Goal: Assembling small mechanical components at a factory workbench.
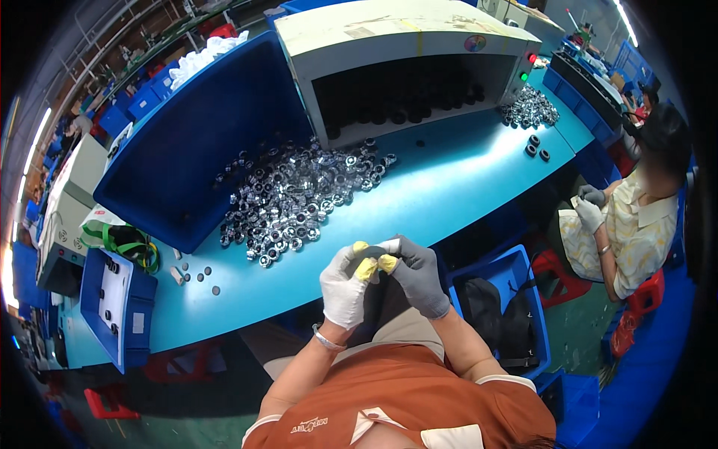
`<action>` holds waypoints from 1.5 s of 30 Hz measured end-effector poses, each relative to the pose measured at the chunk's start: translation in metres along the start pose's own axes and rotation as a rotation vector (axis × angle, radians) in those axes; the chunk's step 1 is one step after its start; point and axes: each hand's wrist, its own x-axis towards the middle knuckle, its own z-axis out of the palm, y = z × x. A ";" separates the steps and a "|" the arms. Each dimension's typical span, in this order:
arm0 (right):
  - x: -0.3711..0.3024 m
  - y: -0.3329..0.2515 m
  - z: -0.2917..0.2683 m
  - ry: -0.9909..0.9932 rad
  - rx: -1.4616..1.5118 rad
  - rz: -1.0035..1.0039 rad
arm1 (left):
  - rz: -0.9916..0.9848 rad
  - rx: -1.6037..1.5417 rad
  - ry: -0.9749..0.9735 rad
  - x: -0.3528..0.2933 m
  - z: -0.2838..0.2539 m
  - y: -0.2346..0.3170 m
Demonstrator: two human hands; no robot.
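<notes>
My left hand (343, 290), in a white glove with yellow fingertips, meets my right hand (421, 278), in a grey glove with a yellow fingertip, just off the near edge of the blue table. Both have their fingers bent and pressed together. Whatever lies between them is too small and covered to make out. Beyond my hands a large heap of shiny silver and black ring-shaped parts (288, 198) spreads over the table. It spills from the mouth of a big blue bin (202, 150) tipped on its side.
A cream box-shaped machine (404, 34) with dark round parts inside stands at the back. Right of it lie a smaller metal heap (529, 108) and black rings (532, 150). Small blue tray (138, 314) at left; blue crate (499, 262) with dark bags beside me. A co-worker (636, 217) sits at right.
</notes>
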 end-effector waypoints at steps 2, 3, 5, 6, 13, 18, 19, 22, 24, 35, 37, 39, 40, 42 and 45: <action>-0.001 0.006 -0.001 0.002 0.050 0.001 | 0.002 0.025 -0.019 0.002 -0.001 0.000; -0.001 0.013 -0.002 0.032 0.123 0.026 | -0.030 -0.021 -0.026 0.004 0.000 0.001; -0.002 0.017 -0.002 0.064 0.197 0.055 | -0.074 -0.044 -0.047 0.005 -0.001 0.002; -0.002 0.017 -0.001 0.061 0.303 0.104 | -0.078 -0.043 -0.047 0.006 -0.003 0.002; -0.004 0.025 -0.002 0.108 0.182 0.034 | -0.227 -0.289 -0.034 0.005 -0.005 -0.010; -0.004 0.002 -0.008 -0.051 -0.179 -0.130 | -0.402 -0.548 -0.096 0.000 0.002 0.004; -0.002 0.002 -0.013 -0.114 -0.234 -0.153 | -0.402 -0.550 -0.144 -0.001 0.001 -0.001; 0.008 -0.006 -0.018 -0.083 -0.553 -0.289 | -0.291 -0.324 -0.225 -0.001 -0.006 -0.007; 0.011 -0.016 -0.017 -0.095 -0.885 -0.391 | -0.254 -0.179 -0.134 -0.003 -0.008 -0.008; 0.015 -0.012 -0.012 -0.103 -0.830 -0.407 | -0.417 -0.265 -0.103 0.005 -0.017 0.002; 0.014 -0.011 -0.012 -0.113 -0.841 -0.432 | -0.401 -0.058 -0.071 0.007 -0.017 0.000; 0.014 -0.004 -0.011 -0.099 -0.931 -0.563 | -0.336 -0.016 -0.048 0.006 -0.016 -0.003; 0.012 -0.003 -0.010 -0.101 -0.931 -0.563 | -0.271 0.027 -0.025 0.005 -0.016 -0.004; 0.011 0.000 -0.008 -0.062 -1.032 -0.619 | -0.275 0.021 -0.020 0.004 -0.015 -0.007; 0.011 0.006 -0.014 -0.106 -0.885 -0.589 | -0.314 0.031 -0.045 -0.001 -0.017 -0.007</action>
